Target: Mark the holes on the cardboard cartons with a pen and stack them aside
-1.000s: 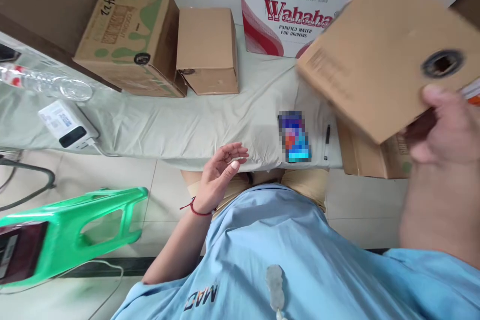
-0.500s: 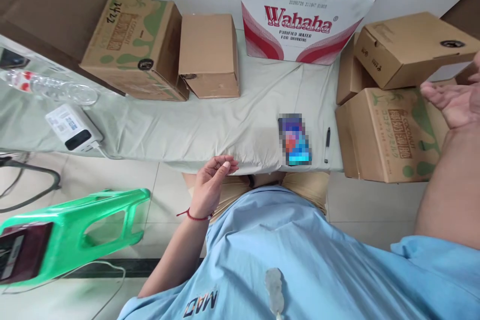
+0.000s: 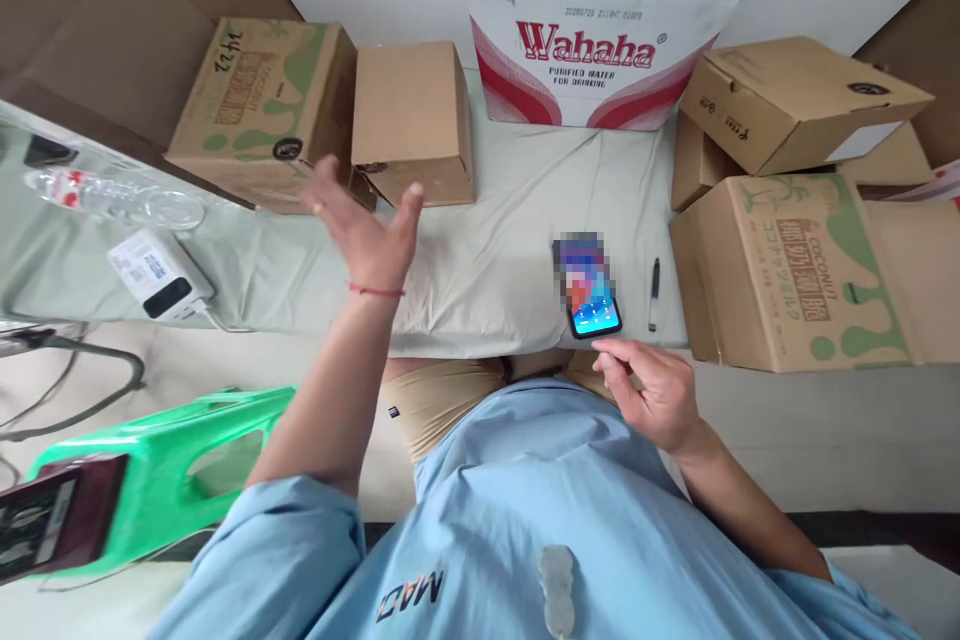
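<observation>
My left hand (image 3: 365, 225) is raised over the cloth-covered table (image 3: 480, 250), fingers spread, holding nothing, close to a small plain cardboard box (image 3: 412, 115) and a green-printed box (image 3: 262, 105). My right hand (image 3: 646, 388) rests at the table's front edge, fingers loosely curled with the forefinger extended toward the lower end of a phone (image 3: 587, 283) lying screen-up. I cannot see whether the fingertip touches it. A black pen (image 3: 655, 293) lies just right of the phone.
A white Wahaha water carton (image 3: 600, 30) stands at the back. Stacked cardboard boxes (image 3: 795, 190) fill the right side. A clear bottle (image 3: 112, 198) and a white charger (image 3: 157, 272) lie at left. A green plastic stool (image 3: 150, 480) stands on the floor.
My right hand let go of the cardboard box, which now sits on the stack at right, then dropped to the phone. My left hand rose from my lap to above the table.
</observation>
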Tool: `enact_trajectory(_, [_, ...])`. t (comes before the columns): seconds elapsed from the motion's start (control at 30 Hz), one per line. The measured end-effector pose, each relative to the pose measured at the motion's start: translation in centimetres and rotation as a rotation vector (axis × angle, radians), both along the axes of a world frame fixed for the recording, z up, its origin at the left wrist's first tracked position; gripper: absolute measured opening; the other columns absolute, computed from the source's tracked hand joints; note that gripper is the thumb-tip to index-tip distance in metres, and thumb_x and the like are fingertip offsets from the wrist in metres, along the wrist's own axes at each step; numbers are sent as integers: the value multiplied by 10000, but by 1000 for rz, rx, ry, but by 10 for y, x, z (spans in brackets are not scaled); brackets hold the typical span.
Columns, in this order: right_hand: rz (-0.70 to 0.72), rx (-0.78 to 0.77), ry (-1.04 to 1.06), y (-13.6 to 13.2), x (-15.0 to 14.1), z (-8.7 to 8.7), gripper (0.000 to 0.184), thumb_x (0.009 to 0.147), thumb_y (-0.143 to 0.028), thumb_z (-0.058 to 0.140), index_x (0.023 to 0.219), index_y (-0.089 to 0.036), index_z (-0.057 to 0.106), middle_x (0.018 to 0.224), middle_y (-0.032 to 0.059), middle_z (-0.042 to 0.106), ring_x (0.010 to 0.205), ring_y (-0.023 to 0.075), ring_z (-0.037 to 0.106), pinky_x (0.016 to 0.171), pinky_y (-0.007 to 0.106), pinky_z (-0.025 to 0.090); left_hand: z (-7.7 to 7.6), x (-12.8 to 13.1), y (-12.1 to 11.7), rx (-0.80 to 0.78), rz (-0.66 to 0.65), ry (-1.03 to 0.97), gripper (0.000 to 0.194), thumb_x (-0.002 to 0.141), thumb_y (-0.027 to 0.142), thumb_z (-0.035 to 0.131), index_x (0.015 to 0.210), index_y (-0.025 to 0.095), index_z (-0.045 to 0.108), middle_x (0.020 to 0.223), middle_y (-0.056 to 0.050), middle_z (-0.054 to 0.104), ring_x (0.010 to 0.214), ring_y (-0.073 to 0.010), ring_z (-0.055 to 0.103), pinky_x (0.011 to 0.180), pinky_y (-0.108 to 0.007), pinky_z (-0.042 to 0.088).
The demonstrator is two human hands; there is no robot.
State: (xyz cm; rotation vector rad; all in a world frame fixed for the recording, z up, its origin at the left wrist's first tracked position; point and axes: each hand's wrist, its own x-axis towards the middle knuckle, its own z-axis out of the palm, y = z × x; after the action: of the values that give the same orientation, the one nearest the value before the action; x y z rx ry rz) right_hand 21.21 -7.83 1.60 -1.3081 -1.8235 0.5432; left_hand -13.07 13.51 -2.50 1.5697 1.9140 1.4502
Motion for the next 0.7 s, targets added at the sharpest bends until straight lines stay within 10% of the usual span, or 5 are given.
enact_trajectory(0.1, [-52, -40, 19, 1, 4, -2, 182, 1057, -217, 632, 1108, -252, 803, 793, -10, 847, 578, 156, 777, 618, 282, 663, 10, 12, 50, 54, 11, 175, 1330, 718, 689, 963, 1692, 45, 326, 1784, -209, 303, 1717, -469, 178, 1394, -649, 108])
enact_trajectory(0.4, [-171, -156, 85, -6, 21, -7, 168, 1083, -297, 639, 1115, -240, 794, 803, 3, 832, 559, 144, 740, 584, 277, 624, 7, 46, 78, -20, 31, 30, 1107, 817, 798, 797, 1612, 86, 506, 1801, -146, 274, 1722, -510, 60, 1293, -795, 156])
enact_trajectory(0.57, [-179, -141, 102, -3, 20, -7, 159, 1082, -281, 644, 1106, -239, 795, 807, -2, 829, 571, 138, 735, 610, 278, 624, 23, 39, 37, -4, -41, 132, 1065, 836, 703, 862, 1656, 142, 482, 1818, -112, 264, 1728, -525, 22, 1334, -796, 109])
enact_trajectory(0.7, [-163, -170, 163, 2, 13, -6, 162, 1084, -313, 653, 1098, -244, 799, 796, -4, 820, 570, 130, 718, 616, 273, 620, 34, 33, -49, -18, -123, 227, 1247, 720, 561, 1027, 1753, 288, 382, 1875, -110, 200, 1765, -483, 21, 1429, -678, 0])
